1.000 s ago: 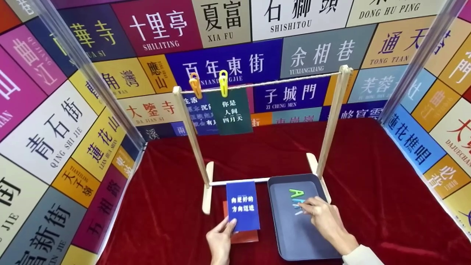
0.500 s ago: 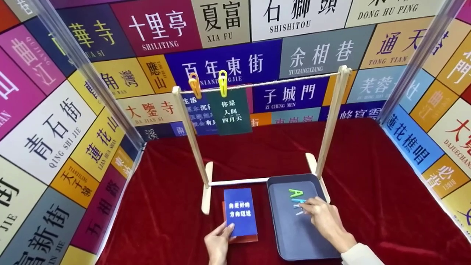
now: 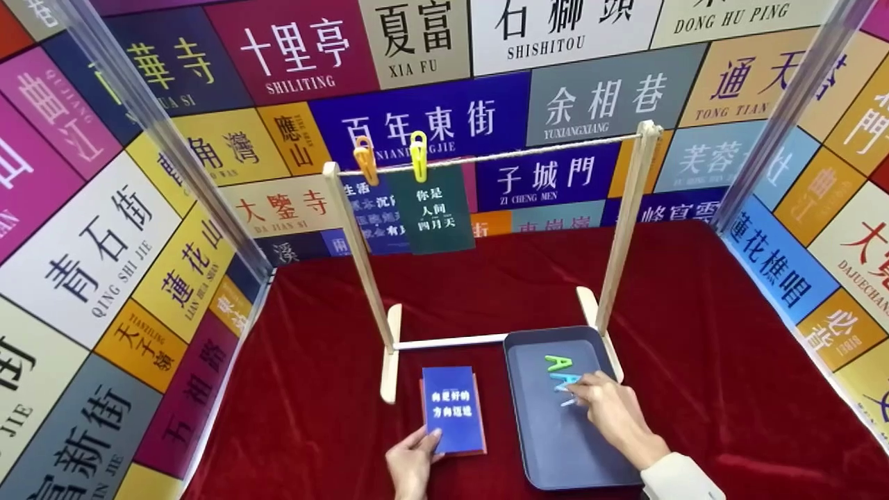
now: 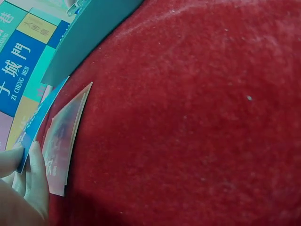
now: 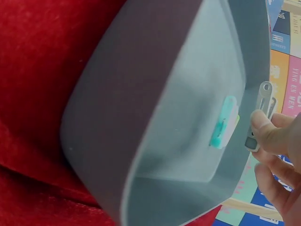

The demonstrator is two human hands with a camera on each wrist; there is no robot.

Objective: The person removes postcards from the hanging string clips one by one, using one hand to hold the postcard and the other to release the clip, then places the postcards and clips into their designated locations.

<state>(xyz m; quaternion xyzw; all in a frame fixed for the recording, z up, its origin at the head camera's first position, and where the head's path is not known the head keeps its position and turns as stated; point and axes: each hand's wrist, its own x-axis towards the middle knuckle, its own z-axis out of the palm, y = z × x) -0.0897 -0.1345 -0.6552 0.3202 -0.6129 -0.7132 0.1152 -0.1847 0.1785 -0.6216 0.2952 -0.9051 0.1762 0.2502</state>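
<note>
My left hand [image 3: 411,461] pinches a blue card [image 3: 453,410] with white characters by its lower left corner. Behind it lies a red-edged card stack [image 3: 483,444] on the cloth; the left wrist view shows the blue card [image 4: 40,120] tilted above those cards [image 4: 66,141]. Over the dark grey tray [image 3: 555,451], my right hand [image 3: 615,413] pinches a pale grey clothespin [image 5: 261,115] between thumb and fingers. On the tray's floor lie a green clothespin [image 3: 558,362] and a blue clothespin [image 3: 564,378], close to the right fingertips in the head view.
A wooden rack [image 3: 630,229] with a string stands behind the tray. An orange clothespin [image 3: 365,161] and a yellow clothespin [image 3: 418,157] hold a blue hanging card [image 3: 378,215] and a dark green card [image 3: 437,215] on it. Red cloth [image 3: 312,417] covers the table, with sign-printed walls around.
My left hand has drawn the blue card down toward me, so it covers more of the red card's lower part. The right hand stays nearly still over the tray.
</note>
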